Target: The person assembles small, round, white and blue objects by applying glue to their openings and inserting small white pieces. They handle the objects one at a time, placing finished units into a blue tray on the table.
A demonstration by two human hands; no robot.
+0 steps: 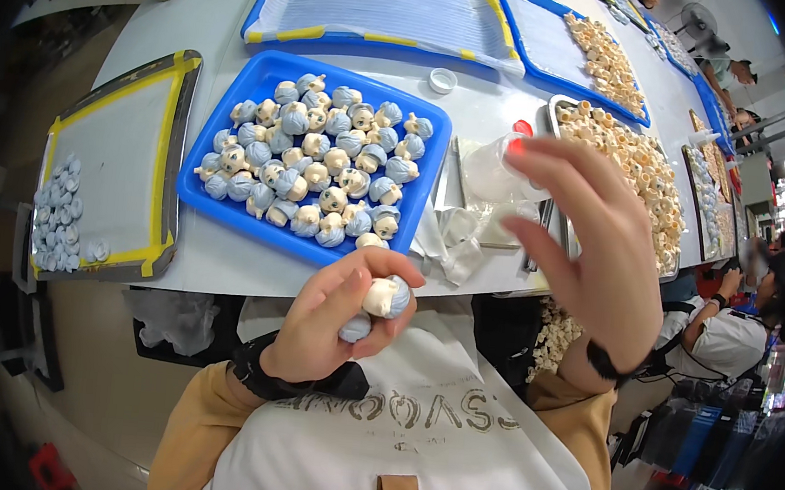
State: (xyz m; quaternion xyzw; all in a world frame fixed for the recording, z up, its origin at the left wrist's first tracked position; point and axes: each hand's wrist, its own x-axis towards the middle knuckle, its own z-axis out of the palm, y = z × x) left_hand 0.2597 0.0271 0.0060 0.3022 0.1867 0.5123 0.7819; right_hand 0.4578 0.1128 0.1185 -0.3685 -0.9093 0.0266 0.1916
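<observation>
My left hand (pixel 331 310) is closed around a small doll head (pixel 386 297) with a cream face and pale blue hair. A second pale blue piece (pixel 355 327) shows lower between the same fingers. In the air to the right, my right hand (pixel 590 230) has its fingers spread and holds nothing I can see. Just behind those fingers stands a translucent white bottle (pixel 487 174) with a red tip, partly hidden by them. Beyond my left hand, a blue tray (pixel 197 158) holds many similar doll heads, some face up and some showing only hair.
At left, a yellow-taped board (pixel 120 160) carries pale blue pieces. Cream hollow parts fill a tray (pixel 637 173) at right. A white ring-shaped cap (pixel 442 80) and crumpled white cloth (pixel 453 250) lie on the table. Another person (pixel 740 322) sits at far right.
</observation>
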